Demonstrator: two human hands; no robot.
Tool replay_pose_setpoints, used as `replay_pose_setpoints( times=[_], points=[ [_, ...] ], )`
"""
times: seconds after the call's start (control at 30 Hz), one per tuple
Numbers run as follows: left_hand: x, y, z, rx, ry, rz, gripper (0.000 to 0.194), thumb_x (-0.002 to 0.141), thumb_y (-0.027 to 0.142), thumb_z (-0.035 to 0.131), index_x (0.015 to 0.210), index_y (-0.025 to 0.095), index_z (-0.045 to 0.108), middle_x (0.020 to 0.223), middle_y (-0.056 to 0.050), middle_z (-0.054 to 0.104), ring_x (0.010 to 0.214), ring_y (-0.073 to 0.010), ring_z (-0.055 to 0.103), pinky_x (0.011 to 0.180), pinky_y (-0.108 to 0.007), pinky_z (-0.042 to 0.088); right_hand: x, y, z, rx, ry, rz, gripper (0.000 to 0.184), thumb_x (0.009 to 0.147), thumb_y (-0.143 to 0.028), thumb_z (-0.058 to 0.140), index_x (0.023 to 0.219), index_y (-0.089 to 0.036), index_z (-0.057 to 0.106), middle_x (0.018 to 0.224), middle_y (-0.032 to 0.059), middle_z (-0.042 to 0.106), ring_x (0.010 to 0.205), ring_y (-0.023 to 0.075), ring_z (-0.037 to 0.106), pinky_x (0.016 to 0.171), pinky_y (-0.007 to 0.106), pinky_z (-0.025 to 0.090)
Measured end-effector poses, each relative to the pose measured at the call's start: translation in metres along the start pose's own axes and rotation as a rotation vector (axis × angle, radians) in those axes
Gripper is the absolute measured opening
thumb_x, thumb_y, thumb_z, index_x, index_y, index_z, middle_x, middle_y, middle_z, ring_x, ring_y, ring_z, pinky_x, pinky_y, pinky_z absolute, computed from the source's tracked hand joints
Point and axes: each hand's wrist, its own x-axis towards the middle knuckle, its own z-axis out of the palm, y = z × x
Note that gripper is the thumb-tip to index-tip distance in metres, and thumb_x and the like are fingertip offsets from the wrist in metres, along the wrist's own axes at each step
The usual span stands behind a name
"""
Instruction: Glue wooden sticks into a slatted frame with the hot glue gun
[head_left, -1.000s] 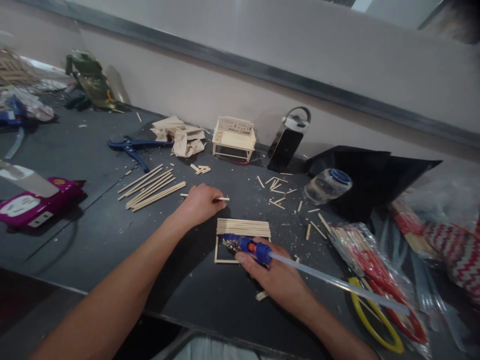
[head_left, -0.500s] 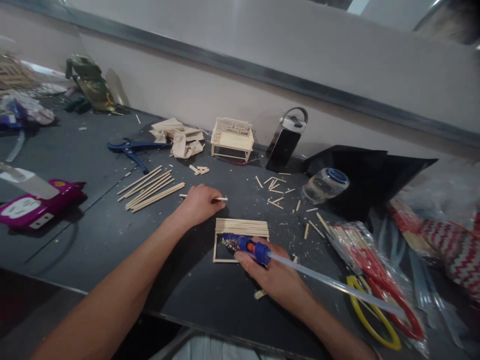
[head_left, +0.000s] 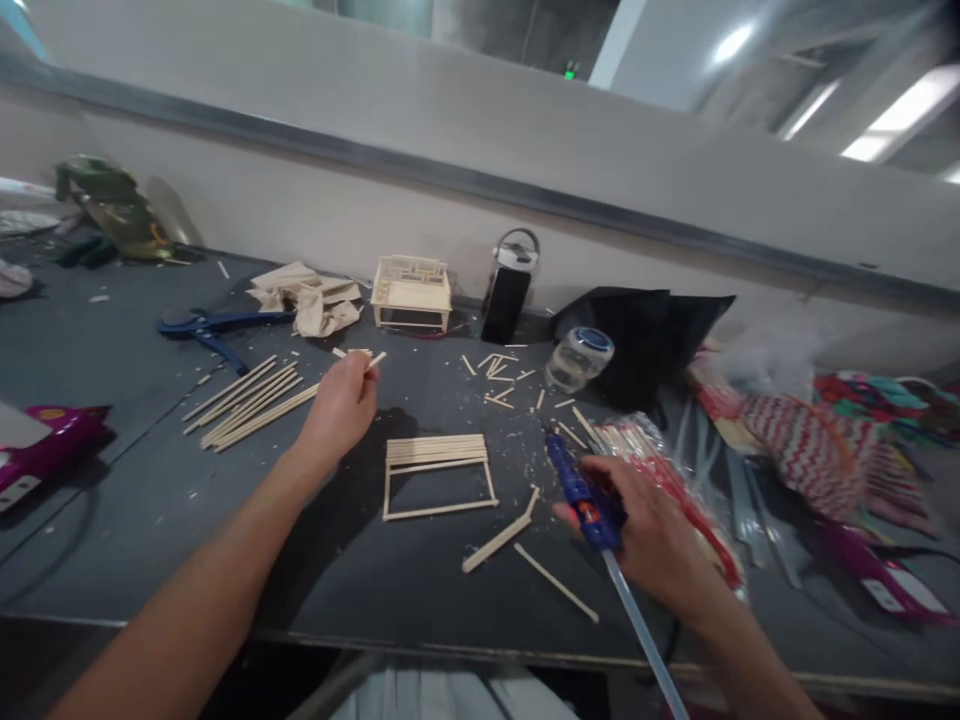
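Note:
My left hand [head_left: 343, 405] is closed on a thin wooden stick [head_left: 377, 362], whose end juts out past the fingertips. It is above the table, beside a bundle of long wooden sticks [head_left: 259, 405]. My right hand [head_left: 656, 525] grips a blue hot glue gun [head_left: 576, 485], its nozzle pointing away from me and a long clear glue stick [head_left: 641, 625] trailing from its back. Between the hands lies a small rectangular wooden frame [head_left: 442, 511], with several sticks laid side by side across its far part. Loose sticks [head_left: 499, 543] lie to its right.
A miniature wooden bench [head_left: 412, 295] stands by the wall, near a bottle [head_left: 517, 260] with a phone [head_left: 504, 305] against it. Blue cutting pliers [head_left: 225, 325] lie left. Toward the right are a clear jar [head_left: 579, 360], stick offcuts [head_left: 495, 368] and packaged red-handled items [head_left: 675, 490].
My right hand has carried the glue gun rightward, off the wooden frame, which now shows fully. My left hand has moved back toward the short sticks, still holding a stick. The view has turned right.

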Motion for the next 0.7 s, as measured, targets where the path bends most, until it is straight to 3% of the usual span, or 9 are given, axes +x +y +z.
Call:
replay_pose_setpoints(
  times=[0.1,0.17,0.27,0.47,0.57,0.63,0.7],
  points=[
    [-0.006,0.010,-0.002,0.040,-0.015,0.124,0.025,0.088,0.016,0.032,0.094,0.014,0.056,0.093,-0.011,0.063,0.089,-0.0235,0.059,0.077,-0.034,0.044,-0.019,0.028,0.001,-0.085,-0.056,0.072,0.034,0.083,-0.029,0.055,0.113,-0.014,0.051,0.103,0.0146,0.066,0.093,0.0266,0.066,0.080,0.040,0.053],
    [-0.015,0.022,-0.009,0.125,-0.052,0.158,0.033,0.093,0.021,0.029,0.111,0.014,0.056,0.102,-0.012,0.064,0.091,-0.0251,0.060,0.076,-0.036,0.044,-0.026,0.035,0.005,-0.077,-0.127,0.119,0.038,0.080,-0.024,0.055,0.117,-0.015,0.052,0.108,0.0134,0.066,0.098,0.0265,0.065,0.083,0.040,0.053],
    [-0.034,0.037,-0.023,0.247,-0.118,0.199,0.040,0.096,0.025,0.029,0.129,0.017,0.050,0.098,-0.010,0.065,0.083,-0.0248,0.061,0.073,-0.036,0.044,-0.028,0.037,0.010,-0.047,-0.188,0.156,0.047,0.076,-0.025,0.056,0.123,-0.019,0.052,0.114,0.0109,0.065,0.103,0.0260,0.064,0.087,0.041,0.052],
    [-0.084,0.044,-0.046,0.299,-0.148,0.215,0.036,0.095,0.021,0.033,0.122,0.012,0.055,0.097,-0.012,0.064,0.087,-0.0250,0.060,0.074,-0.036,0.047,-0.027,0.047,0.006,-0.081,-0.225,0.082,0.040,0.081,-0.038,0.060,0.116,-0.018,0.057,0.111,0.0118,0.067,0.102,0.0283,0.064,0.088,0.044,0.052],
    [-0.109,0.056,-0.044,0.344,-0.275,0.229,0.034,0.090,0.012,0.037,0.117,0.011,0.058,0.092,-0.011,0.064,0.085,-0.0249,0.059,0.073,-0.037,0.049,-0.019,0.029,-0.004,-0.119,-0.049,-0.002,0.031,0.088,-0.039,0.054,0.110,-0.017,0.059,0.104,0.0122,0.068,0.098,0.0282,0.065,0.086,0.045,0.051],
    [-0.122,0.070,-0.038,0.360,-0.316,0.247,0.035,0.087,0.008,0.039,0.117,0.010,0.059,0.093,-0.011,0.064,0.085,-0.0250,0.059,0.073,-0.038,0.050,-0.010,0.000,-0.008,-0.048,0.092,-0.060,0.022,0.094,-0.032,0.049,0.108,-0.018,0.058,0.099,0.0098,0.068,0.091,0.0225,0.065,0.082,0.037,0.052],
    [-0.130,0.086,-0.031,0.362,-0.342,0.284,0.038,0.085,0.006,0.042,0.119,0.009,0.058,0.098,-0.011,0.064,0.089,-0.0255,0.058,0.077,-0.039,0.051,0.001,-0.034,-0.007,0.028,0.120,-0.195,0.020,0.095,-0.030,0.049,0.110,-0.019,0.057,0.090,0.0064,0.069,0.081,0.0181,0.065,0.071,0.029,0.052]
  ],
)
